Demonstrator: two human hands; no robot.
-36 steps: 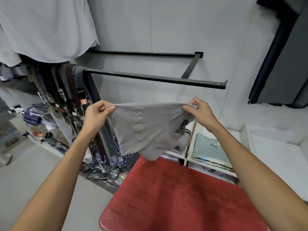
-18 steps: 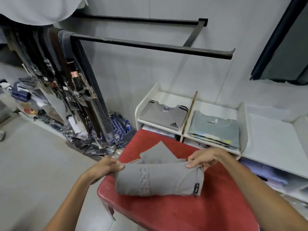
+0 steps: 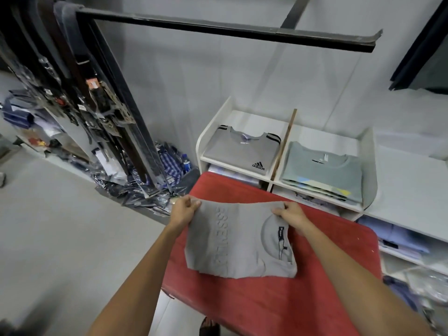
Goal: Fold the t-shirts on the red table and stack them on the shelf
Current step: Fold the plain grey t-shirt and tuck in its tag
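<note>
A folded grey t-shirt [image 3: 232, 241] with raised lettering lies on the red table [image 3: 315, 282], its collar and label to the right. My left hand [image 3: 185, 209] pinches its far left corner. My right hand [image 3: 289, 214] pinches the far edge beside the collar. Behind the table stands a white shelf [image 3: 368, 154]. Its left compartment holds a folded grey shirt with black stripes [image 3: 242, 151]. The right compartment holds a stack topped by a pale green shirt [image 3: 322, 169].
A black metal rail [image 3: 218, 26] runs overhead. A rack of hanging belts [image 3: 97, 98] stands at the left, with plastic-wrapped clothes [image 3: 155, 185] heaped on the floor below it. Lower shelves at right hold more packed garments [image 3: 400, 236].
The shirt went from hanging in the air between my hands to lying on the table. It now lies folded flatter, front up, and my hands hold its far edge.
</note>
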